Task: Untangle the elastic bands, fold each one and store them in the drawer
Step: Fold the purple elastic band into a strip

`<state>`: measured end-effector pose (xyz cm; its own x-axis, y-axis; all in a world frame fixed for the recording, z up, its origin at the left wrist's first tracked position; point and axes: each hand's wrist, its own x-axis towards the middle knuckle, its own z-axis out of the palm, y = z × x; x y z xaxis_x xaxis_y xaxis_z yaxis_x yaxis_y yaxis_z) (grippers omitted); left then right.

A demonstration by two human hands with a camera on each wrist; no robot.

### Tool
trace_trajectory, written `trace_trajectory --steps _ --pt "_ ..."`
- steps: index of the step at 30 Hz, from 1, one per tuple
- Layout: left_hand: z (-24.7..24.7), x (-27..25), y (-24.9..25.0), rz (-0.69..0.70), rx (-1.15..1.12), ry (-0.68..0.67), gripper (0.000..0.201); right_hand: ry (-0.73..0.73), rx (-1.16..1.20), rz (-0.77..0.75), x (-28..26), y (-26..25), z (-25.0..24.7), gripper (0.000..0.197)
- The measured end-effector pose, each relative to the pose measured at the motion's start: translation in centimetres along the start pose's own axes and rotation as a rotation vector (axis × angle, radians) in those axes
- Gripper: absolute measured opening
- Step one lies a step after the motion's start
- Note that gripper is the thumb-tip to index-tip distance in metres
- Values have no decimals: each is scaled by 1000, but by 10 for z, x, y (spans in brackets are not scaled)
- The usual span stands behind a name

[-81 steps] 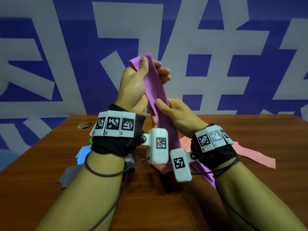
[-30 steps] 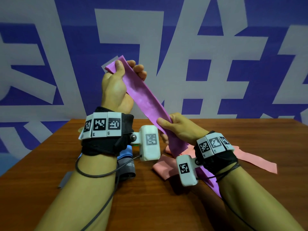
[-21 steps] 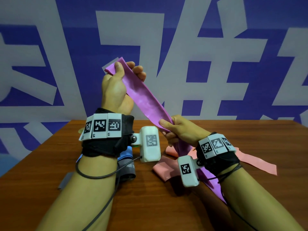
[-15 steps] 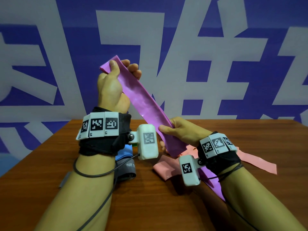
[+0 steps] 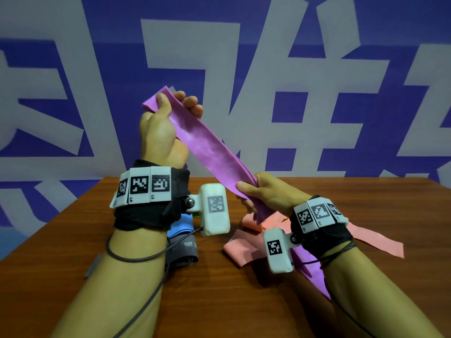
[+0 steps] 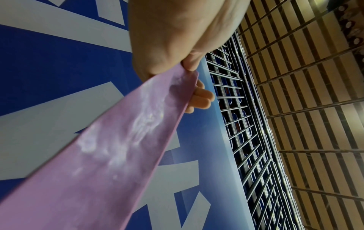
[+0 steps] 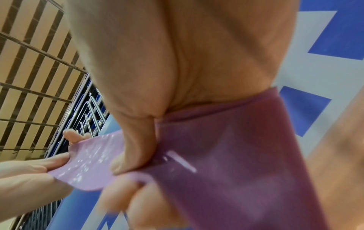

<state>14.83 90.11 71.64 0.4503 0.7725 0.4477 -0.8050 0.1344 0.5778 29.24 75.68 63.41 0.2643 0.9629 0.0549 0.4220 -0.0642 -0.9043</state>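
A purple elastic band point(image 5: 210, 147) stretches diagonally in the air above the table. My left hand point(image 5: 166, 118) pinches its upper end between thumb and fingers, raised high. My right hand point(image 5: 263, 193) grips the band lower down, thumb on top, and the rest of it trails under my right wrist to the table. In the left wrist view the purple band point(image 6: 110, 155) runs from the pinching fingers point(image 6: 201, 99) toward the camera. In the right wrist view the purple band point(image 7: 226, 163) passes under my thumb point(image 7: 133, 152). No drawer is in view.
A pink band point(image 5: 249, 250) lies on the wooden table point(image 5: 219, 301) under my right wrist, one tail reaching right. A blue band point(image 5: 180, 226) and a grey band point(image 5: 183, 252) lie beneath my left wrist. A blue and white wall stands behind.
My left hand has drawn the band's upper end up and to the left. My right hand has slid down the band toward the table, so the stretch between the hands is longer.
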Motion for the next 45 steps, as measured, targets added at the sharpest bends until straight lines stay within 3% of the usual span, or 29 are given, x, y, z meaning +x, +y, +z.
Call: trace_trajectory --steps 3,6,11,21,27,35,40,45 --pt "0 0 2 4 -23 4 34 -56 -2 -4 -5 -2 -3 16" --pt "-1 0 2 -2 -26 2 35 -63 55 2 -7 -1 -3 9" --pt "-3 3 5 14 -27 4 33 89 10 -56 -3 9 -14 17" --pt "-8 7 5 49 6 28 36 29 -186 -26 -3 -2 -3 35" --pt "-8 6 5 62 19 38 36 -11 -224 -24 -2 4 -7 10" --pt "-4 4 1 76 36 45 36 -52 -110 40 1 18 -9 12" --pt "-3 3 1 69 32 53 36 -55 -293 118 6 29 -10 19" --pt "-4 4 -1 61 21 71 37 -74 -319 156 3 22 -8 25"
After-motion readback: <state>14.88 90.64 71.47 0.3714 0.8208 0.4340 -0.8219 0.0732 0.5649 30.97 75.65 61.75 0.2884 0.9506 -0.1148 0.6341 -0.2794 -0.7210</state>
